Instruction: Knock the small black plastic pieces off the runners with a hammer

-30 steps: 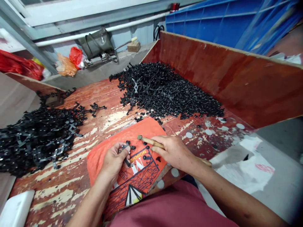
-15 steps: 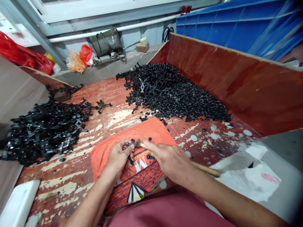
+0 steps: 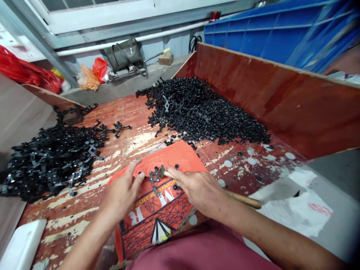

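On an orange printed cloth [image 3: 180, 157] lies a small black jointed linkage [image 3: 154, 178], its arms spread. My left hand [image 3: 122, 189] is just left of it with thumb and fingers apart; the thumb tip is close to a linkage end, and whether they touch I cannot tell. My right hand [image 3: 201, 191] is wrapped round the wooden handle of a small hammer [image 3: 162, 171]. The hammer's head is right beside the linkage, and its handle end sticks out behind the wrist. Small black round parts [image 3: 176, 186] lie on the cloth near my right fingers.
A large heap of black parts [image 3: 197, 108] covers the back of the worn red table [image 3: 135, 138]. Another heap of linkages [image 3: 53, 157] is at the left. A red-brown board [image 3: 267, 90] walls the right side, with a blue crate [image 3: 267, 30] behind. A white block [image 3: 24, 243] lies front left.
My left hand has let go of the linkage and drawn back to the left, its fingers parted. The linkage now lies on the cloth. My right hand keeps the hammer in nearly the same place.
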{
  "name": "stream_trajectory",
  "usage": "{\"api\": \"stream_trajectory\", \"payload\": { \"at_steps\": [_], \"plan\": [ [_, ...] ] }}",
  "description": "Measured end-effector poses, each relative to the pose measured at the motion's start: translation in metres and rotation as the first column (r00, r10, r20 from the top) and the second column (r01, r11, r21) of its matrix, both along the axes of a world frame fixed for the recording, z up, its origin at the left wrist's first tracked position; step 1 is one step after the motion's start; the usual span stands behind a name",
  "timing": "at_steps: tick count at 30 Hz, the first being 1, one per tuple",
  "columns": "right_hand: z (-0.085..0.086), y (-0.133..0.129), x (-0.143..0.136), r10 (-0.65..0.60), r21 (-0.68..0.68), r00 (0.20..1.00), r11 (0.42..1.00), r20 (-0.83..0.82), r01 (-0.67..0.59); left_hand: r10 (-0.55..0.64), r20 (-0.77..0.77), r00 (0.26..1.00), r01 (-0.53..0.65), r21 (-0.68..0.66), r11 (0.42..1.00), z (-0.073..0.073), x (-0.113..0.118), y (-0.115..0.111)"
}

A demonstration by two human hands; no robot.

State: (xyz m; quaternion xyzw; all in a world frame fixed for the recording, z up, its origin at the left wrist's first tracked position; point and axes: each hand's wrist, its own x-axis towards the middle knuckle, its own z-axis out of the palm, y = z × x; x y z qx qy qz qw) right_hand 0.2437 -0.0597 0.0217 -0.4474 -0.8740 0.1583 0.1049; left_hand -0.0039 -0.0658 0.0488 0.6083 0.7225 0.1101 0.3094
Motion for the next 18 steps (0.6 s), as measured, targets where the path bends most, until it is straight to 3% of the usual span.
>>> {"api": "stream_trajectory", "payload": {
  "at_steps": [1,3,6,8,12,15,18],
  "plan": [
    [0.001,0.001,0.001,0.008,0.0,1.0,1.0,-0.002,-0.008,-0.037,-0.222,0.974,0.054,0.069,0.996,0.01,-0.004,-0.001],
    [0.003,0.002,0.001,0.013,-0.013,1.0,1.0,-0.014,-0.013,-0.131,-0.447,0.885,0.224,0.161,0.961,0.02,-0.007,0.0],
    [0.008,0.005,0.001,-0.003,-0.062,0.998,0.998,-0.056,0.0,-0.387,-0.366,0.846,0.474,0.186,0.861,0.012,-0.001,0.006],
    [0.01,0.009,0.005,-0.016,-0.111,0.993,0.994,-0.121,0.003,-0.488,-0.248,0.837,0.534,0.171,0.828,-0.003,0.004,0.01],
    [0.012,0.016,0.027,-0.14,-0.191,0.925,0.979,-0.354,0.075,-0.453,-0.002,0.892,0.446,0.171,0.878,-0.024,0.002,0.013],
    [0.009,0.018,0.046,-0.263,-0.203,0.882,0.959,-0.391,0.196,-0.26,0.255,0.931,0.214,0.196,0.957,-0.024,0.001,0.018],
    [0.002,0.015,0.054,-0.297,-0.228,0.881,0.947,-0.368,0.224,-0.069,0.523,0.85,0.016,0.106,0.994,-0.016,0.013,0.028]
  ]
}}
